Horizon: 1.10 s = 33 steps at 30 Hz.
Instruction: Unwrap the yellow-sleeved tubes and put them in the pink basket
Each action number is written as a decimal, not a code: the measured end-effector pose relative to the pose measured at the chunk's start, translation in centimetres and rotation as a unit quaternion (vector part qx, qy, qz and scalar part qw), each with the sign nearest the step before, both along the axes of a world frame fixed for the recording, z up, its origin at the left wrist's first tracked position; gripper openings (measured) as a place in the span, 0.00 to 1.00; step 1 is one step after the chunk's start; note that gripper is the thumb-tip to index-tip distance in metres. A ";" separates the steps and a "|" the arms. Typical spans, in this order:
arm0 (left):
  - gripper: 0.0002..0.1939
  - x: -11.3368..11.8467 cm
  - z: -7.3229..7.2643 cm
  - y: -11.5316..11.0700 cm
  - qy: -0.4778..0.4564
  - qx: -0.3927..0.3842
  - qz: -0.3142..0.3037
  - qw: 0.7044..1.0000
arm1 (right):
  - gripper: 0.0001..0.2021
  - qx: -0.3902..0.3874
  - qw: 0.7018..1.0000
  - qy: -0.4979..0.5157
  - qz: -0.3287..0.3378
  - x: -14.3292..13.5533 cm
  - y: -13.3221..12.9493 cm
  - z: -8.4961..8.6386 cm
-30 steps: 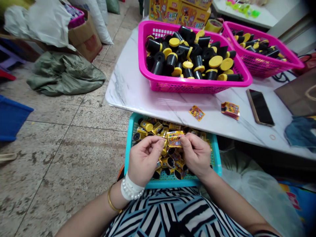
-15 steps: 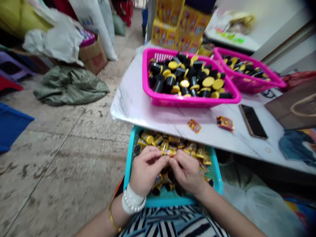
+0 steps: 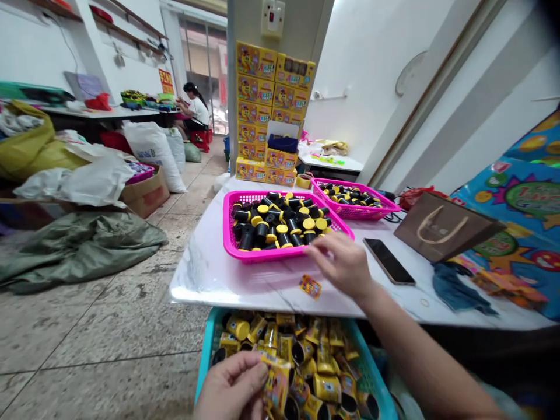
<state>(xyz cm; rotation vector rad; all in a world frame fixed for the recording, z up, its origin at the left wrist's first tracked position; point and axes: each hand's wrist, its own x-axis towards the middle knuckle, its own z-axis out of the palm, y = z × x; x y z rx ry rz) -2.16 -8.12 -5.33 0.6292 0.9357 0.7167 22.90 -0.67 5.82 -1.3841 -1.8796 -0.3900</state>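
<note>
My left hand [image 3: 236,388], at the bottom, pinches a small yellow printed wrapper [image 3: 276,382] between thumb and fingers. It is over a turquoise basket [image 3: 213,326] heaped with black cylinders in similar yellow wrappers. My right hand [image 3: 341,262] reaches over the white table, its slightly blurred fingers bent and partly apart, with nothing visible in them. The fingertips are at the near right rim of a pink basket [image 3: 266,255] filled with black cylinders with yellow ends [image 3: 261,229]. Below that hand, a loose printed wrapper [image 3: 310,286] lies on the table.
A second pink basket [image 3: 359,214] holds similar cylinders. A phone [image 3: 388,261], brown paper bag [image 3: 446,227] and blue cloth [image 3: 459,289] are on the right of the marble-patterned table [image 3: 196,274]. Yellow boxes [image 3: 256,90] are stacked behind. Another person [image 3: 195,111] sits far back.
My hands were together over the turquoise basket; now they are apart. The right has moved up to the pink basket, while the left stays low with a wrapper. The view has tilted upward.
</note>
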 end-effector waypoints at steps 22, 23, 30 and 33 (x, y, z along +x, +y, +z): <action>0.17 0.7 1.9 2.3 -0.134 -0.144 0.033 0.980 | 0.16 -0.383 0.711 0.557 0.190 -3.7 -8.1 -4.8; 0.17 0.9 1.8 2.3 -0.135 -0.149 0.029 0.979 | 0.16 -0.394 0.692 0.575 0.188 -4.0 -8.5 -5.5; 0.17 1.9 1.7 2.2 -0.156 -0.160 0.019 0.975 | 0.15 -0.385 0.694 0.580 0.182 -4.3 -9.2 -7.4; 0.15 2.3 1.6 2.2 -0.180 -0.161 0.025 0.970 | 0.13 -0.357 0.730 0.562 0.154 -4.4 -9.4 -7.4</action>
